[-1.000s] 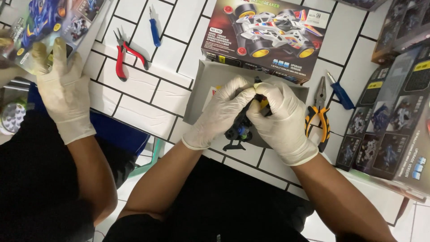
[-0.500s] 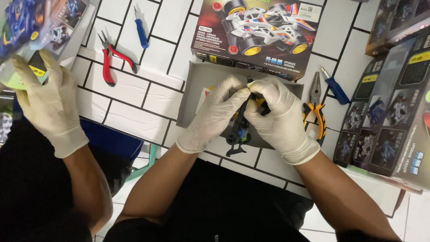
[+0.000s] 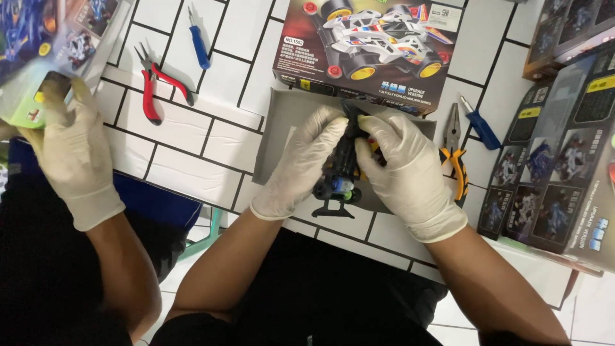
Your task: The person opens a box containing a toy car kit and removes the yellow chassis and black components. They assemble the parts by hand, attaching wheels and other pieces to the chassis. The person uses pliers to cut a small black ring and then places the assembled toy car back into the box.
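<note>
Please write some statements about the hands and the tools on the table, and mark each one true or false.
1. Both gloved hands, left hand and right hand, grip the dark toy car. True.
2. The red pliers lie beside the right hand. False: they lie far to its left, near the blue screwdriver.
3. The car is over a grey tray. True.
4. The orange pliers are held by the right hand. False: they lie on the table beside it.
5. A co-worker's gloved hand holds a box. True.
</note>
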